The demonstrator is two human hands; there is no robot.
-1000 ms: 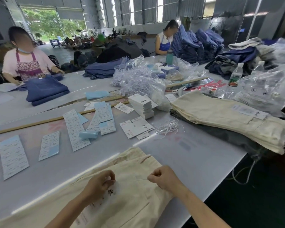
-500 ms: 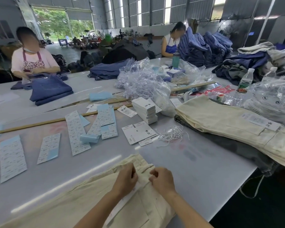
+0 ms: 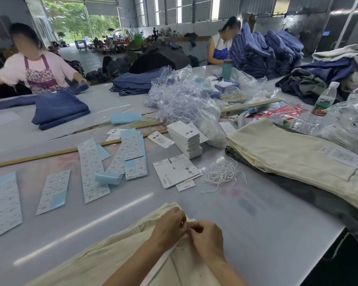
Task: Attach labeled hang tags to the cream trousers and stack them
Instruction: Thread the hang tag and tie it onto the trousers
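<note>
A pair of cream trousers (image 3: 112, 259) lies at the table's near edge. My left hand (image 3: 168, 225) and my right hand (image 3: 208, 237) meet at its waistband, fingertips pinched together on a thin white string there. A white hang tag (image 3: 163, 259) runs down under my left wrist, partly hidden. A stack of cream trousers (image 3: 293, 155) with a tag on top lies at the right. Loose white strings (image 3: 220, 174), flat hang tags (image 3: 177, 169) and a tag stack (image 3: 187, 139) lie mid-table.
Sticker sheets (image 3: 92, 170) spread across the left of the grey table (image 3: 267, 219). Plastic bags of fasteners (image 3: 186, 102), water bottles (image 3: 323, 100) and blue jeans (image 3: 58, 108) lie further back. Two people work at the far side. A wooden stick (image 3: 39, 155) crosses the table.
My hands came together from apart and now pinch at the waistband. The view has tilted up slightly. The person at the far left has spread out a pair of jeans.
</note>
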